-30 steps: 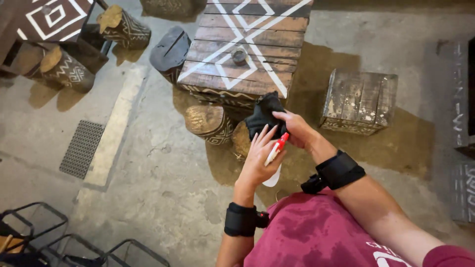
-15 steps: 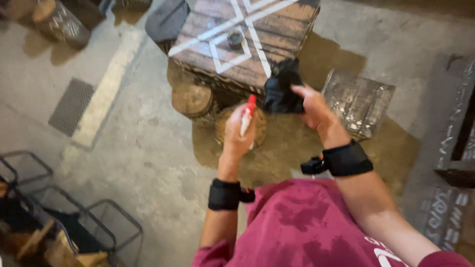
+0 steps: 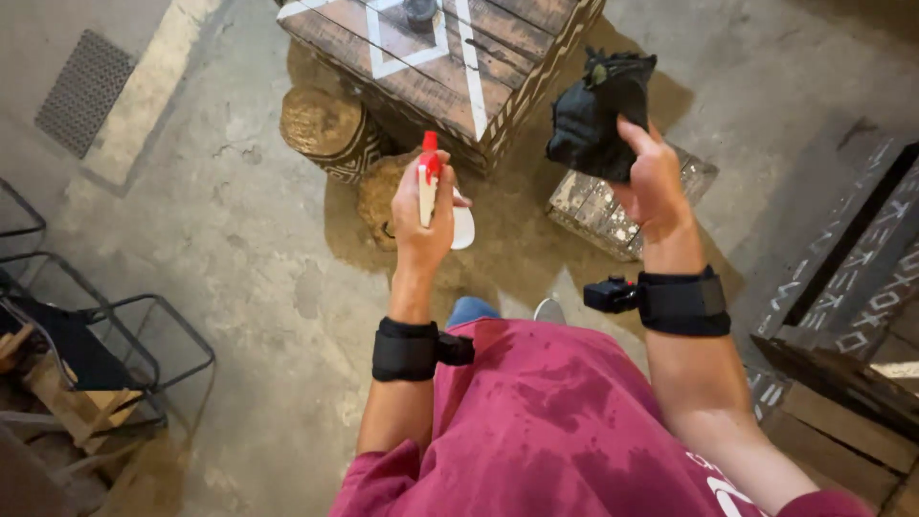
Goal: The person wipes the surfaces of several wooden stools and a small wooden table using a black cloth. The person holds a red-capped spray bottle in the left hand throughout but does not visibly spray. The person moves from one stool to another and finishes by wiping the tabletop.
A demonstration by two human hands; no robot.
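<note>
Head view: the left hand [image 3: 423, 215] gripped a white spray bottle [image 3: 433, 196] upright by its neck, fingers wrapped round it below the red nozzle, which pointed toward the patterned wooden tabletop [image 3: 498, 72]. The right hand [image 3: 656, 182] held a bunched black cloth [image 3: 595, 115] aloft, fingers pinching it clear of the stool [image 3: 613, 206] beneath, above the concrete floor [image 3: 239, 249]

Single head view, steeply downward
</note>
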